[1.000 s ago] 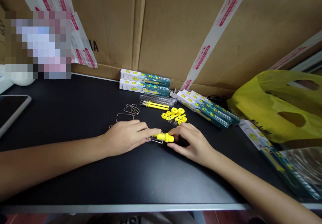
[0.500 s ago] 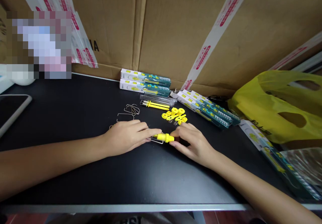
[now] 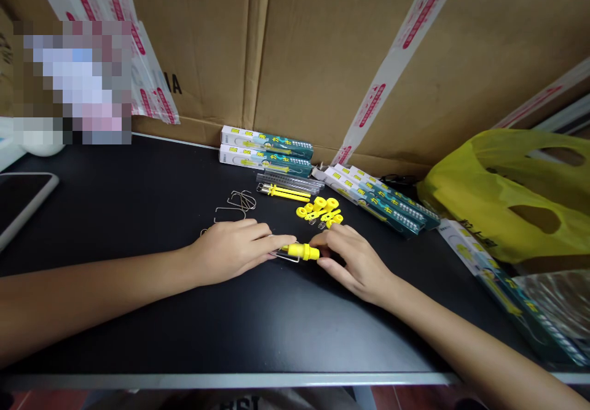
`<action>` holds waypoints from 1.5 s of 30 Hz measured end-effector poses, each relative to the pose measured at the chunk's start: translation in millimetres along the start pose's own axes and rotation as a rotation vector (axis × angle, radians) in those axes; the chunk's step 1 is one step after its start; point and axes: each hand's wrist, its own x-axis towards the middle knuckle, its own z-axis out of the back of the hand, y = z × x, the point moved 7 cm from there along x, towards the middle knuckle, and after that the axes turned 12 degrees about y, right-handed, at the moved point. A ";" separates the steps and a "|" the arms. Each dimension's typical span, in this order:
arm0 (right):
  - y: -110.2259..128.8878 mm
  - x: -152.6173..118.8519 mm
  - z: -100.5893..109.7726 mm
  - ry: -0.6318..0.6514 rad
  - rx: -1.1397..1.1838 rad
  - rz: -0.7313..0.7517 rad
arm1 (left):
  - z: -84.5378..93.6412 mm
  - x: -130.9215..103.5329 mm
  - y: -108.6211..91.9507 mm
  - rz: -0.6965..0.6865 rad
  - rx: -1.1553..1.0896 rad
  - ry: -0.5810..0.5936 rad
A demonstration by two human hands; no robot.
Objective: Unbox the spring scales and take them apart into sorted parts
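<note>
1. The right hand point(image 3: 354, 259) has eased slightly outward along the yellow fitting point(image 3: 299, 251), baring more of its tip; the left hand point(image 3: 233, 247) has stayed put.
2. The left hand is clamped on the fitting's inner end, with a bent wire point(image 3: 291, 259) just beneath; it seems to be doing the steadying.
3. The right hand's thumb and forefinger flank the tip; whether they press on it, I cannot tell.
4. The fitting lies between the hands, mid-tabletop point(image 3: 276, 324).
5. A broad stretch of surface separates both hands from the front edge point(image 3: 295, 381).
6. Room is tighter behind: wire hooks point(image 3: 243, 200) near the left hand, small yellow parts point(image 3: 319, 203) and coil springs point(image 3: 321, 225) just beyond the right.
</note>
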 end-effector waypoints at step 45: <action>2.6 0.8 -1.8 0.033 -0.043 0.020 | 0.5 0.2 0.0 0.002 -0.005 -0.003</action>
